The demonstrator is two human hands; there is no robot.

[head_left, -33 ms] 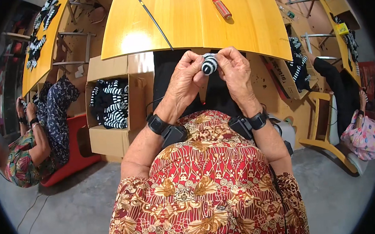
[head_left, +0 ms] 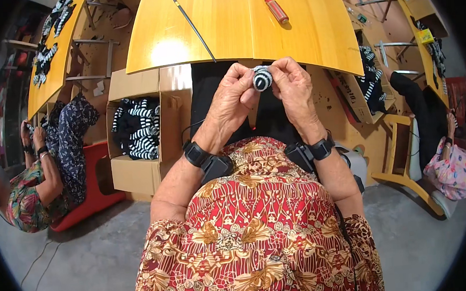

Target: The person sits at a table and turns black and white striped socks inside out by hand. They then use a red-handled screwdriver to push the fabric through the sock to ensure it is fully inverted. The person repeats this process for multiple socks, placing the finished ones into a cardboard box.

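Observation:
A small black-and-white striped knitted piece point(head_left: 262, 79) is stretched between my two hands, just off the near edge of the table. Its rounded, dark-tipped end points toward me, and the rest is hidden behind my fingers. On its left side, the thumb and fingers of my left hand point(head_left: 235, 89) pinch the rim. My right hand point(head_left: 293, 86) grips the opposite side in the same way. Both hands are closed, held close together above my lap.
On the yellow table point(head_left: 226, 34) lie a thin dark rod point(head_left: 194, 29) and a red-handled screwdriver point(head_left: 275, 9). An open cardboard box point(head_left: 136, 175) of striped knitwear stands at my left. More striped pieces point(head_left: 370, 78) fill a box at right. Seated people work on both sides.
The knitted piece has turned slightly, so its dark tip faces me more squarely. My hands have barely shifted and still pinch it.

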